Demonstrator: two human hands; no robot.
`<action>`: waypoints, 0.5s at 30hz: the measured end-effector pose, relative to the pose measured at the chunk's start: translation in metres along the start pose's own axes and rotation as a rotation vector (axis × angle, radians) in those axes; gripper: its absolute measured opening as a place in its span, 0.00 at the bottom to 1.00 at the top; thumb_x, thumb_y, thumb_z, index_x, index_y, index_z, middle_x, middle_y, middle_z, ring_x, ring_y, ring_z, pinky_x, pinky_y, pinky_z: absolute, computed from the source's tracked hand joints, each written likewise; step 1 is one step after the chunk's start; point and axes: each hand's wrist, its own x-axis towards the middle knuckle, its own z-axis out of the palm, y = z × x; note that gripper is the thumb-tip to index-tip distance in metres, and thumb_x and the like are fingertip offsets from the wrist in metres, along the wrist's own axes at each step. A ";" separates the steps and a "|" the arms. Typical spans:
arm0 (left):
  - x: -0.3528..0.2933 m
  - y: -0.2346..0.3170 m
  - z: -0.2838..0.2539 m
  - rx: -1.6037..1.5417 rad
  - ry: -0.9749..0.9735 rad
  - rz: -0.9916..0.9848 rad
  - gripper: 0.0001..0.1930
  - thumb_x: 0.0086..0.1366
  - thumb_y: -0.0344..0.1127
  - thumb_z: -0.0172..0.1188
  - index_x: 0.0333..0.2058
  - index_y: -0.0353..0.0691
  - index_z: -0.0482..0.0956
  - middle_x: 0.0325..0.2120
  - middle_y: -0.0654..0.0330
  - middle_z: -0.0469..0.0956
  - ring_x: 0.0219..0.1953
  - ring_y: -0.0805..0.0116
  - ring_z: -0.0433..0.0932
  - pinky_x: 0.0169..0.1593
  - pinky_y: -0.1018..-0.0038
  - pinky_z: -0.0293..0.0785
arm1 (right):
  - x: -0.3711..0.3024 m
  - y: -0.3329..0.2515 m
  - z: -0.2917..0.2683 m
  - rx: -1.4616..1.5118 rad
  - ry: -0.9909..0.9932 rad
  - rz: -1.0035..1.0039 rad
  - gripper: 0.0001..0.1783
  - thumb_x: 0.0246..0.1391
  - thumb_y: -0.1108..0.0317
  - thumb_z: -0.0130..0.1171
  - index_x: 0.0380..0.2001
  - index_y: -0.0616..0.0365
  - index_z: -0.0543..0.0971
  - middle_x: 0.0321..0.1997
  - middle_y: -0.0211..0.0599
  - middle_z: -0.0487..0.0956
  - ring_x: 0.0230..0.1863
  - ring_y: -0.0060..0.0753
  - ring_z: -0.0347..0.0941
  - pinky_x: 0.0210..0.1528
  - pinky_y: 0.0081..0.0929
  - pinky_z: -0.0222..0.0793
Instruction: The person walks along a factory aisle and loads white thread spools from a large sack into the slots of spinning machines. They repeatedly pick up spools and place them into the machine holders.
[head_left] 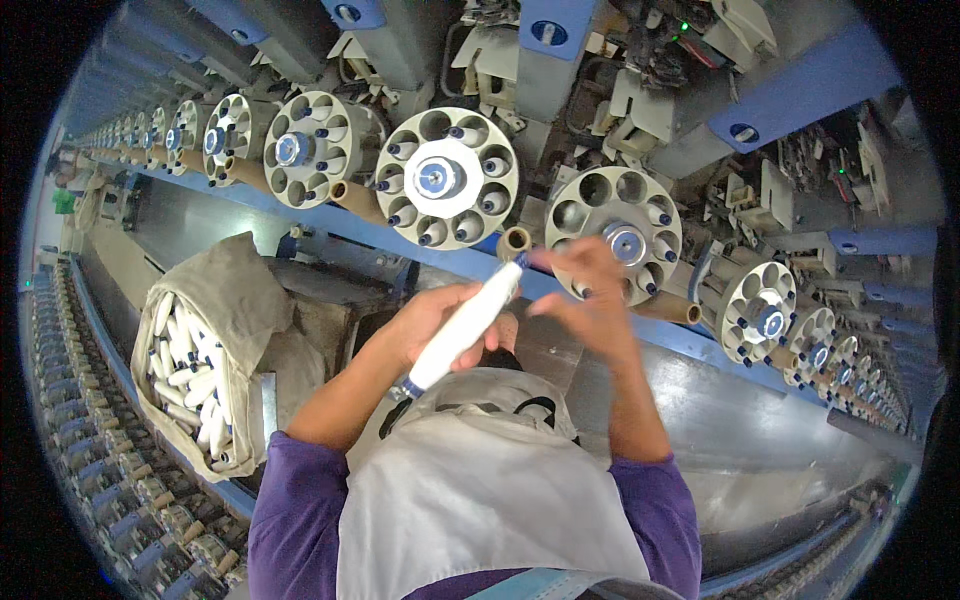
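Note:
My left hand [430, 318] is wrapped round a white yarn bobbin [468, 325] with blue ends, held slantwise in front of my apron. Close to the bobbin's upper tip is my right hand [592, 295], somewhat blurred, its thumb and fingers apart. No thread can be made out between that hand and the bobbin. Beyond the right hand stands a round magazine [590, 232], with bobbins in some of its holes. A second round magazine [408, 218], just left of it, holds bobbins in most of its holes.
A cloth-lined bin [262, 300] at the left is heaped with white bobbins [195, 370]. Brown cardboard tubes [516, 240] stick out between the magazines. More magazines [750, 315] line the blue rail on both sides. Another machine row [110, 440] runs along the lower left.

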 end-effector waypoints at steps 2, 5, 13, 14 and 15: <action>-0.003 -0.007 -0.002 0.073 0.008 -0.081 0.25 0.71 0.49 0.41 0.53 0.33 0.69 0.30 0.43 0.80 0.14 0.58 0.75 0.13 0.69 0.70 | -0.002 -0.018 0.028 0.233 -0.006 0.082 0.15 0.40 0.64 0.72 0.36 0.47 0.87 0.31 0.25 0.70 0.40 0.27 0.63 0.45 0.28 0.57; -0.019 -0.012 -0.010 0.439 0.162 -0.032 0.25 0.68 0.44 0.52 0.58 0.35 0.68 0.38 0.48 0.80 0.24 0.65 0.79 0.21 0.72 0.75 | -0.007 -0.009 0.041 -0.114 0.135 -0.102 0.05 0.44 0.62 0.66 0.28 0.39 0.82 0.32 0.27 0.70 0.42 0.37 0.63 0.46 0.40 0.49; -0.025 -0.011 -0.034 1.232 0.211 0.237 0.37 0.62 0.36 0.61 0.68 0.41 0.55 0.66 0.50 0.59 0.65 0.63 0.59 0.66 0.68 0.54 | -0.011 0.121 -0.045 -0.666 0.460 0.339 0.20 0.45 0.60 0.70 0.41 0.50 0.77 0.46 0.38 0.67 0.49 0.45 0.64 0.46 0.45 0.55; -0.008 -0.016 -0.030 1.288 0.260 0.440 0.38 0.60 0.31 0.60 0.68 0.40 0.55 0.60 0.47 0.65 0.58 0.58 0.67 0.63 0.68 0.60 | -0.014 0.123 -0.050 -0.606 0.459 0.422 0.23 0.45 0.58 0.71 0.44 0.51 0.76 0.48 0.39 0.66 0.49 0.45 0.63 0.46 0.45 0.56; 0.012 -0.018 -0.025 1.276 0.266 0.580 0.37 0.60 0.28 0.59 0.67 0.36 0.55 0.56 0.47 0.67 0.57 0.56 0.67 0.62 0.68 0.61 | -0.020 0.122 -0.055 -0.532 0.561 0.347 0.30 0.47 0.58 0.71 0.50 0.55 0.71 0.52 0.40 0.63 0.51 0.39 0.62 0.51 0.40 0.60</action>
